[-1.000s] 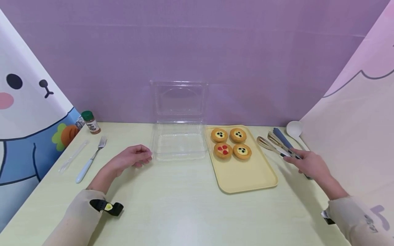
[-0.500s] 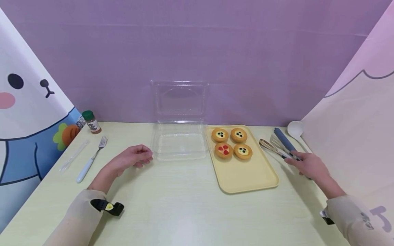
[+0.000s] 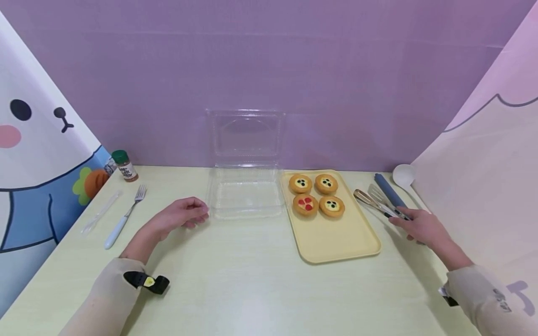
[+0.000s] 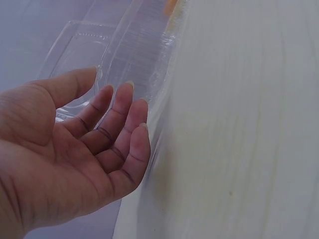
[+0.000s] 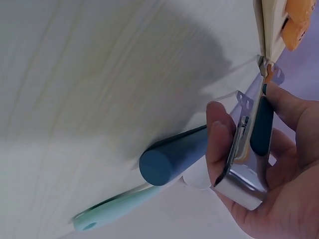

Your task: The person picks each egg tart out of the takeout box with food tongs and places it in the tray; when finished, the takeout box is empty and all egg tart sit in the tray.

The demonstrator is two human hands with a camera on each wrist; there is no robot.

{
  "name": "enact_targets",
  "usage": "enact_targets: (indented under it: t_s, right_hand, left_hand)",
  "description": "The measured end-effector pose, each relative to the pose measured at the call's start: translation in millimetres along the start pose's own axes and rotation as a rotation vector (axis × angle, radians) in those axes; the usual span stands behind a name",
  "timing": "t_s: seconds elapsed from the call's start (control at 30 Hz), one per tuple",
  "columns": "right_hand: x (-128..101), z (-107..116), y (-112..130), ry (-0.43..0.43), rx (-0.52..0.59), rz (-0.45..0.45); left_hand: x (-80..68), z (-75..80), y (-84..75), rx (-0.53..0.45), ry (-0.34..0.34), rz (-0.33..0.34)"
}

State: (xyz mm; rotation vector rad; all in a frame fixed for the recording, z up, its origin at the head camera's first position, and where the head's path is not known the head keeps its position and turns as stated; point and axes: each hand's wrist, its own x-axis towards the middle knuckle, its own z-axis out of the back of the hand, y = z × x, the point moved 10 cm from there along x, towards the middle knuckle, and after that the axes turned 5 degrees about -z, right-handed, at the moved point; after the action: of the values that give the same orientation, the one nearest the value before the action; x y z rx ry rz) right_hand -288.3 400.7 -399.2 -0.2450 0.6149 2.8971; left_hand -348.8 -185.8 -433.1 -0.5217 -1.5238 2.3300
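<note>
My right hand (image 3: 414,223) grips the rear end of metal tongs (image 3: 371,199) at the table's right side, just right of a yellow tray (image 3: 336,238). In the right wrist view, the thumb and fingers (image 5: 219,144) wrap the tongs (image 5: 246,164), which have teal grips. Several small tarts (image 3: 317,193) sit at the tray's far end, one topped red. My left hand (image 3: 197,214) rests relaxed on the table, its fingertips (image 4: 132,94) against the front left edge of an open clear plastic container (image 3: 245,196). The container's lid (image 3: 245,135) stands upright against the wall.
A blue cylinder (image 3: 388,190) and a white spoon (image 3: 404,176) lie beyond the tongs. A fork (image 3: 123,217), a clear plastic utensil (image 3: 100,213) and a green-capped spice jar (image 3: 125,166) are at the far left. Purple and cartoon-printed panels wall the table.
My right hand and the tongs have shifted slightly right and back, away from the tray. The left hand has stayed put.
</note>
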Motion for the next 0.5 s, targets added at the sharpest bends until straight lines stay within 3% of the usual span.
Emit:
enact_targets:
  t_s: [0.23,0.5]
  right_hand:
    - [3.1,0.1,4.6,-0.046,-0.204,0.064]
    - [1.1,2.1,6.5,-0.053,-0.25,0.014]
  left_hand:
    - [-1.6,-0.5,-1.8,-0.004,0.003,-0.001]
    - [-2.2,-0.4,-3.1,-0.005,-0.001,-0.008]
